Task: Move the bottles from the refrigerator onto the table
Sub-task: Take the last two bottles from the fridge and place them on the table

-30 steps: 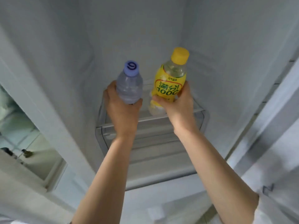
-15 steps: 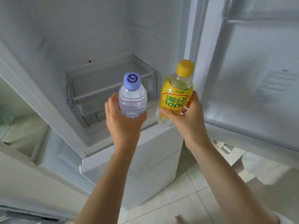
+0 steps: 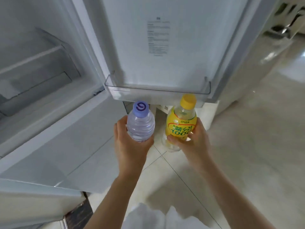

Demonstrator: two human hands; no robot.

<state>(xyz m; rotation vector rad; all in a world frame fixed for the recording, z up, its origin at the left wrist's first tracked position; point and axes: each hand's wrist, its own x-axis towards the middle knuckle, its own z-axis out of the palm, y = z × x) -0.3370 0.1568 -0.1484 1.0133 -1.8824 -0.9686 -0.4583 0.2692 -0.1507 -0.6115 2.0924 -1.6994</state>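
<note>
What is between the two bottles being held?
Nothing: the head view shows only floor tile behind the gap between the water bottle and the yellow drink bottle.

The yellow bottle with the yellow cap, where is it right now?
In the head view, the yellow-labelled plastic bottle is held upright in the right hand, just right of the clear water bottle with a purple cap, below the open refrigerator door.

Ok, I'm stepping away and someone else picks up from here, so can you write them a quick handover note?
Left hand: holds the clear water bottle, upright.
Right hand: holds the yellow drink bottle, upright.
Both bottles are out of the refrigerator, held over the floor in front of its open door.
Done: bottles taken out.
Left: carry both to the table, which is not in view, and set them down. Door shelf looks empty.
</note>
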